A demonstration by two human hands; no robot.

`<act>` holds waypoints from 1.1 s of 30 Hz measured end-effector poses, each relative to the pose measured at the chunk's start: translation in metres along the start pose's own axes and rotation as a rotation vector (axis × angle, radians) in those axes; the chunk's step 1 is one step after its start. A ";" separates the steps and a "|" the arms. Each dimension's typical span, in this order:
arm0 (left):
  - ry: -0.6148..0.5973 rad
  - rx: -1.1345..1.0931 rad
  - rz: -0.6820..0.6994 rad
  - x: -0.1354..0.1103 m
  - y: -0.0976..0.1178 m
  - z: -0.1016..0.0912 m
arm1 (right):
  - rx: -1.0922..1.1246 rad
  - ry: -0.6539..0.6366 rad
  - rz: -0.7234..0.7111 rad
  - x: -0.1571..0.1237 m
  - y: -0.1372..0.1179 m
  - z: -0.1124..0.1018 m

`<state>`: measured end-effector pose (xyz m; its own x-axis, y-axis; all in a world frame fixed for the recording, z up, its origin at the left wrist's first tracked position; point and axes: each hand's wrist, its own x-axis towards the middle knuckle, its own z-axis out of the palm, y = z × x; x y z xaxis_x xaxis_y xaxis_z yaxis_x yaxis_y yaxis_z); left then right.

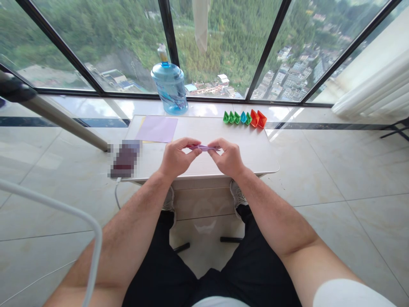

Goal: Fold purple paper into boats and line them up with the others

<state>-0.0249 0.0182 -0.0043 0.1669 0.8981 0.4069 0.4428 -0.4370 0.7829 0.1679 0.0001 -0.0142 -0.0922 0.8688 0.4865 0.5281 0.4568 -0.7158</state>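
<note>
Between my two hands is a small folded piece of purple paper (204,148), held just above the front half of a low white table (223,164). My left hand (179,157) pinches its left end between thumb and fingers. Its right end is gripped the same way by my right hand (227,156). The fingers cover both ends, so only the middle of the paper shows. Flat sheets of purple paper (159,128) lie at the table's back left, with a yellowish edge showing beneath.
Folded paper boats (236,118) in green, blue and orange stand in a row at the back right. A blue water jug (170,87) is behind the table by the window. A blurred-out phone-like object (125,160) with a cable lies at the left edge.
</note>
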 end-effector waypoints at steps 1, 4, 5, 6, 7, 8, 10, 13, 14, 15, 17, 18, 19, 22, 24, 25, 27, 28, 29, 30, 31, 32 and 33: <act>0.002 -0.035 -0.021 0.000 0.000 0.000 | 0.022 0.004 0.016 0.000 -0.001 0.000; 0.007 -0.127 -0.062 0.001 -0.002 0.001 | 0.075 0.009 0.058 0.001 -0.003 -0.001; 0.004 -0.149 -0.071 0.002 -0.002 0.001 | 0.085 0.008 0.068 0.002 -0.004 -0.001; -0.001 -0.166 -0.078 0.002 -0.002 0.001 | 0.092 0.006 0.075 0.002 -0.004 -0.001; -0.006 -0.177 -0.085 0.002 -0.003 0.002 | 0.096 0.005 0.081 0.002 -0.004 -0.001; -0.009 -0.185 -0.091 0.003 -0.003 0.002 | 0.100 0.005 0.084 0.002 -0.004 -0.001; -0.007 -0.187 -0.096 0.002 -0.002 0.002 | 0.106 0.005 0.088 0.002 -0.004 -0.001; 0.006 -0.164 -0.094 0.001 0.001 0.001 | 0.102 0.003 0.090 0.001 -0.003 0.001; 0.012 -0.150 -0.092 0.001 0.002 0.000 | 0.098 0.001 0.090 0.001 -0.003 0.001; 0.018 -0.133 -0.090 0.000 0.003 0.000 | 0.095 -0.002 0.091 0.001 -0.003 0.001; 0.034 -0.101 -0.084 0.000 0.004 0.000 | 0.096 -0.005 0.090 0.001 -0.003 0.002; 0.044 -0.090 -0.081 -0.001 0.004 0.000 | 0.101 -0.004 0.088 0.001 -0.002 0.002; 0.053 -0.084 -0.079 -0.001 0.005 0.001 | 0.106 -0.001 0.084 0.001 -0.002 0.002; 0.047 -0.115 -0.068 -0.001 0.006 0.003 | 0.109 0.014 0.078 0.000 -0.003 0.003; 0.011 -0.137 -0.067 -0.002 0.008 0.004 | 0.101 0.018 0.082 0.000 -0.004 0.003; -0.003 -0.137 -0.071 -0.002 0.010 0.004 | 0.097 0.016 0.083 0.000 -0.005 0.003; -0.004 -0.121 -0.087 -0.002 0.013 0.005 | 0.094 0.012 0.078 -0.001 -0.006 0.003; 0.006 -0.119 -0.097 -0.002 0.013 0.005 | 0.094 0.012 0.073 -0.001 -0.007 0.003; 0.015 -0.128 -0.108 -0.002 0.014 0.005 | 0.093 0.013 0.067 -0.001 -0.007 0.003; 0.021 -0.147 -0.122 -0.002 0.013 0.006 | 0.092 0.015 0.062 -0.001 -0.007 0.004; 0.026 -0.174 -0.138 -0.002 0.012 0.007 | 0.089 0.017 0.060 -0.001 -0.007 0.004; 0.033 -0.205 -0.157 -0.002 0.011 0.008 | 0.085 0.018 0.060 -0.001 -0.008 0.004; 0.038 -0.237 -0.179 -0.002 0.009 0.009 | 0.081 0.019 0.062 -0.001 -0.008 0.005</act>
<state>-0.0136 0.0131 -0.0021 0.0694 0.9614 0.2664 0.2438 -0.2753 0.9299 0.1599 -0.0029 -0.0113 -0.0454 0.8925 0.4487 0.4626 0.4169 -0.7824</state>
